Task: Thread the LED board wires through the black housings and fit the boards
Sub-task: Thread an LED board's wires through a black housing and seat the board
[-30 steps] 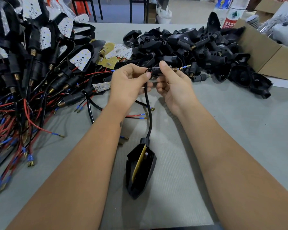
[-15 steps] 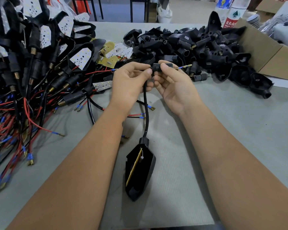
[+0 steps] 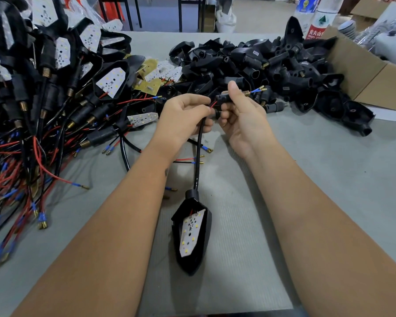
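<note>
My left hand (image 3: 185, 117) pinches the red wire beside the black stem (image 3: 222, 98) my right hand (image 3: 240, 115) grips, housing (image 3: 192, 236) with seated LED board (image 3: 191, 232) dangling below it, so I should feed gently, without kinking.

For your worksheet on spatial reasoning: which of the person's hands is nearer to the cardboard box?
Right. The right hand lies between the left hand and the cardboard box at the table's far right; the left hand sits farther from it.
</note>
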